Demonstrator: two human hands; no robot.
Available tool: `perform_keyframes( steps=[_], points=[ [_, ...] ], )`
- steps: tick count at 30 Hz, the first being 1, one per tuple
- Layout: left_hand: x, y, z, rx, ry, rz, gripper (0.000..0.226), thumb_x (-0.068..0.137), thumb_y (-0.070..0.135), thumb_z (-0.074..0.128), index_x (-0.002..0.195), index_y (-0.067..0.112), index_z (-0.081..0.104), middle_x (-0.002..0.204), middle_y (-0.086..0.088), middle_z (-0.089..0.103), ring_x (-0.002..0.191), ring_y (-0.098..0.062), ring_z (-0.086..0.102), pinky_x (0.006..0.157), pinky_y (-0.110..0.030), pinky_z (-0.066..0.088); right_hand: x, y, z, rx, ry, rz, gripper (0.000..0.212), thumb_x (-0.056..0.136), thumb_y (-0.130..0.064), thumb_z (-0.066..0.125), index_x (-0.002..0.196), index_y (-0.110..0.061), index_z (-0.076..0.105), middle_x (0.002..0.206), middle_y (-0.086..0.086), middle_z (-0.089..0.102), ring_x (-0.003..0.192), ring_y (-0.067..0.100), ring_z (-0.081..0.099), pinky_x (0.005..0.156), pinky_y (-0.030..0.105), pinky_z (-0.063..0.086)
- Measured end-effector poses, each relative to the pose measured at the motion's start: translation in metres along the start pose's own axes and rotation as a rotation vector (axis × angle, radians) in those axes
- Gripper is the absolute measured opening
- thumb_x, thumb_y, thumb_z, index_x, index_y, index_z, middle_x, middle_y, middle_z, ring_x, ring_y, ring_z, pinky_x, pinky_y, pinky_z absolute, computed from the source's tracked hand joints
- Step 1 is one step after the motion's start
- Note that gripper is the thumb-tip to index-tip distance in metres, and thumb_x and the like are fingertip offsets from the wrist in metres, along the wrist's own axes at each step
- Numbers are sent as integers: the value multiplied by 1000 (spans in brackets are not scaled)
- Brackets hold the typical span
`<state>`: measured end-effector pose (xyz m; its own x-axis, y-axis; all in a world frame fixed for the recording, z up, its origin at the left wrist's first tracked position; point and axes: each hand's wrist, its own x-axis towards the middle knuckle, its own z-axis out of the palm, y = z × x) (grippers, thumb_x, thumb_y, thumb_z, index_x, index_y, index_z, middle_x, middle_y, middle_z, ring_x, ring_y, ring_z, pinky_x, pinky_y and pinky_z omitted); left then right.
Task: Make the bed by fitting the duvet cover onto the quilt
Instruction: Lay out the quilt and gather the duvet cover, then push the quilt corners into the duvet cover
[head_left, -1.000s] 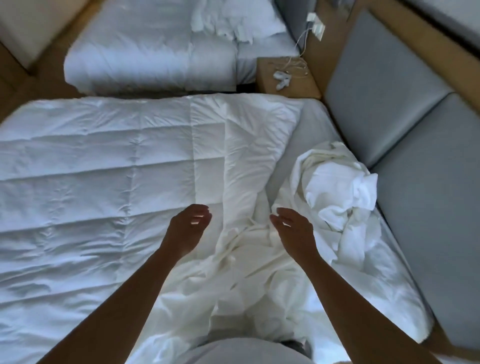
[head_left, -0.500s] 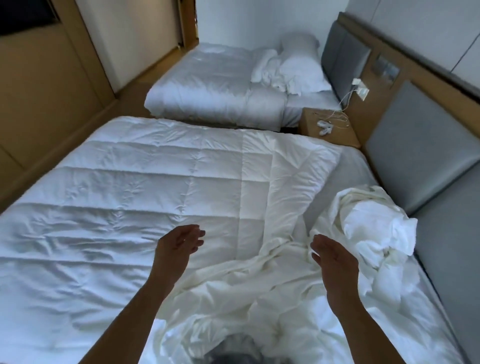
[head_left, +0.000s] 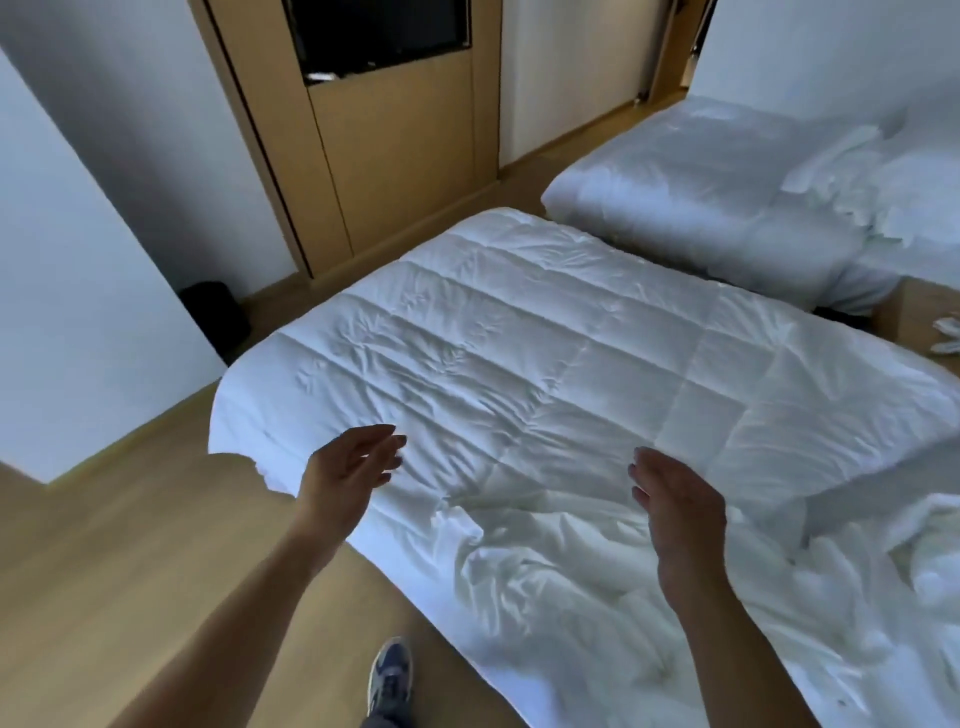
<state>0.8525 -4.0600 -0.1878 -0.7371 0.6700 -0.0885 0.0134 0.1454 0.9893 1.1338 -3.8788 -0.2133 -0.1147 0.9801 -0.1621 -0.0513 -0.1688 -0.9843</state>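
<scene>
A white stitched quilt (head_left: 519, 343) lies spread flat over the near bed, its left corner hanging past the bed's foot. The crumpled white duvet cover (head_left: 597, 582) lies bunched on the quilt's near side and runs off to the right edge of the view. My left hand (head_left: 349, 467) hovers over the quilt's near left edge, palm turned inward, fingers relaxed and holding nothing. Above the seam between quilt and cover, my right hand (head_left: 675, 512) is raised with straight fingers, also holding nothing.
A second bed (head_left: 717, 197) with white bedding stands at the back right. A wooden nightstand (head_left: 919, 322) sits between the beds. A wooden wall unit with a dark screen (head_left: 384, 31) faces the foot. A black bin (head_left: 215, 317) stands on the wooden floor. My shoe (head_left: 389, 675) is by the bed.
The view has swung left from the headboard end toward the foot of the bed. Both hands have moved apart and left along the quilt, still holding nothing.
</scene>
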Motion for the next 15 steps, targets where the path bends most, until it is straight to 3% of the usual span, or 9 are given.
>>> perform_keyframes(
  steps=[8,15],
  points=[
    [4,-13,-161,-22,185,76,26,94,27,67,118,17,70,108,3,77,98,-19,74,86,-39,58,-47,-5,172,-100,-278,-69,12,88,-25,76,88,-38,76,102,-16,75,99,6,71,99,41,54],
    [51,-23,-344,15,316,96,16,94,24,69,109,21,72,98,-1,77,90,-18,74,80,-35,60,-97,10,359,-105,-385,-99,13,90,-18,74,96,-29,75,101,-6,77,99,15,73,92,38,56]
  ],
)
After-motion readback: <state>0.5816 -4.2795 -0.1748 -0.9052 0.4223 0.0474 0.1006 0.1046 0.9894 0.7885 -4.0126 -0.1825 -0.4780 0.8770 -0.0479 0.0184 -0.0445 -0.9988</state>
